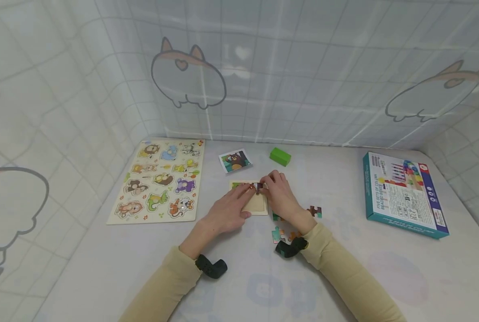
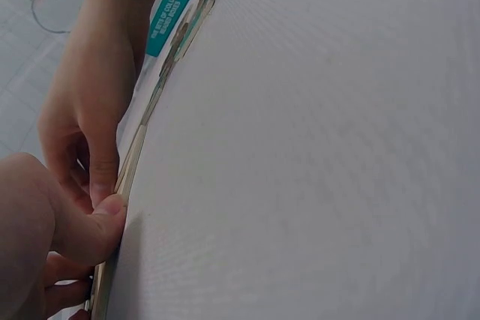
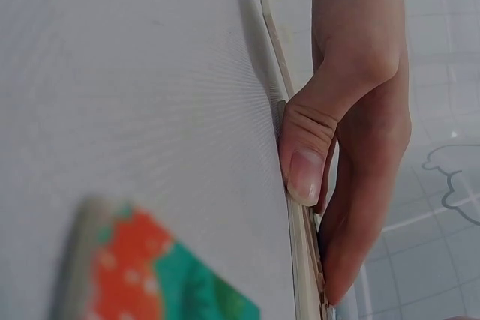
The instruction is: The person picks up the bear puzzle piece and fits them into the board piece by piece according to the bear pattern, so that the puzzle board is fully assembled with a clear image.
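The grip of the right hand point(image 1: 281, 197) appears to pinch a dark puzzle piece point(image 1: 259, 185) at the far right corner of the tray point(image 1: 256, 206); the left hand point(image 1: 226, 211) extends its fingers over the tray's far edge. To seat the piece well, brace the tray with the left hand, square the piece to that corner, check it against the picture card point(image 1: 235, 161) beyond the tray, and press evenly.

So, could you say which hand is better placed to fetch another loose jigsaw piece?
Probably the right hand: loose jigsaw pieces lie beside its wrist; the left hand is farther away.
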`<state>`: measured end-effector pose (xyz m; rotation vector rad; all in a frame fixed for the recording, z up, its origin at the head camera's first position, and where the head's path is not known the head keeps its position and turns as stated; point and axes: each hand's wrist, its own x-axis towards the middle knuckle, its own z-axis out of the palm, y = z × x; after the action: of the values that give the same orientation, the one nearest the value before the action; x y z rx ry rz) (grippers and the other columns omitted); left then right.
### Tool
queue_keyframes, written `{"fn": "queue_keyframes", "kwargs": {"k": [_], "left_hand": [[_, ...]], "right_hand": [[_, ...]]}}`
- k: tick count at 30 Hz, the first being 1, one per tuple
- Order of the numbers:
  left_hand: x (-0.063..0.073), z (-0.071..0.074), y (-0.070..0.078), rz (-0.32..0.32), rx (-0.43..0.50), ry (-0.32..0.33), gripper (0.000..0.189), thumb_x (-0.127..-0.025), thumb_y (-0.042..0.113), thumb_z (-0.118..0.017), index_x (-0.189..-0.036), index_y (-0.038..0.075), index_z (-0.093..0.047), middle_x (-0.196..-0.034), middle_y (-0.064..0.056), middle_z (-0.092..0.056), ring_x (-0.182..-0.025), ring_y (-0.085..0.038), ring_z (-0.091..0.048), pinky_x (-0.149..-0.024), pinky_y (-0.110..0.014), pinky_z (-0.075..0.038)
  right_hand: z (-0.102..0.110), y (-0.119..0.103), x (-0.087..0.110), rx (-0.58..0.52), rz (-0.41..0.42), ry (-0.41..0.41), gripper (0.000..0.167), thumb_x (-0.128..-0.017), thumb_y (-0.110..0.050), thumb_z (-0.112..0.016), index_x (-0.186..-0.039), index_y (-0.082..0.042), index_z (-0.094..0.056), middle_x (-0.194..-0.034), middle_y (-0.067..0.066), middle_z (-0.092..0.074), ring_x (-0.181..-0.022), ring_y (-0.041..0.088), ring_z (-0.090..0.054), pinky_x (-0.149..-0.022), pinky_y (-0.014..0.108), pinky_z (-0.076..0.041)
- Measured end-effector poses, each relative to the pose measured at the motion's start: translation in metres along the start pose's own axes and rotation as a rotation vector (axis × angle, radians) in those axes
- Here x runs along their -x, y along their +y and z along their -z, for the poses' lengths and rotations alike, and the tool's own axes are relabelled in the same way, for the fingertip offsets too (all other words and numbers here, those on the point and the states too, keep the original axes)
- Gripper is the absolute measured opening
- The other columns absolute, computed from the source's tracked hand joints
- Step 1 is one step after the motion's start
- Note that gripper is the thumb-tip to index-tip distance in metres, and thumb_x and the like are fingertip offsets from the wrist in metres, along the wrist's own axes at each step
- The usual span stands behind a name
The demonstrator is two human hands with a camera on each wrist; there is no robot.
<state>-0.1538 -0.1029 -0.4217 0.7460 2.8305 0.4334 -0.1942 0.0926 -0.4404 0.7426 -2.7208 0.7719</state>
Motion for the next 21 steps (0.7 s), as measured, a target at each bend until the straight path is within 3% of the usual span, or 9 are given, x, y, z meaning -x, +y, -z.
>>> {"fn": "queue_keyframes", "kwargs": {"k": [12, 21], "left_hand": [[-0.0017, -0.0042, -0.0014, -0.022, -0.05, 0.022, 0.066, -0.1, 0.025, -0.057, -0.158, 0.011, -0.029, -0.165, -0.008, -0.024, -0.153, -0.026, -0.021, -0.124, -0.041, -0.027], [-0.0013, -0.003, 0.0019, -0.051, -0.09, 0.015, 0.063, -0.101, 0.023, -0.053, -0.158, 0.007, -0.029, -0.166, -0.005, -0.023, -0.154, -0.029, -0.018, -0.122, -0.048, -0.029]], "right_hand": [[0.001, 0.0005, 0.0001, -0.021, -0.006, 0.009, 0.014, -0.095, -0.007, -0.068, -0.107, -0.002, -0.066, -0.103, 0.013, -0.054, -0.095, 0.03, -0.049, -0.083, 0.042, -0.047], [0.0003, 0.0009, -0.0007, 0.0, -0.014, 0.002, 0.014, -0.095, -0.01, -0.068, -0.107, -0.003, -0.069, -0.103, 0.012, -0.055, -0.094, 0.029, -0.049, -0.081, 0.04, -0.047]]}}
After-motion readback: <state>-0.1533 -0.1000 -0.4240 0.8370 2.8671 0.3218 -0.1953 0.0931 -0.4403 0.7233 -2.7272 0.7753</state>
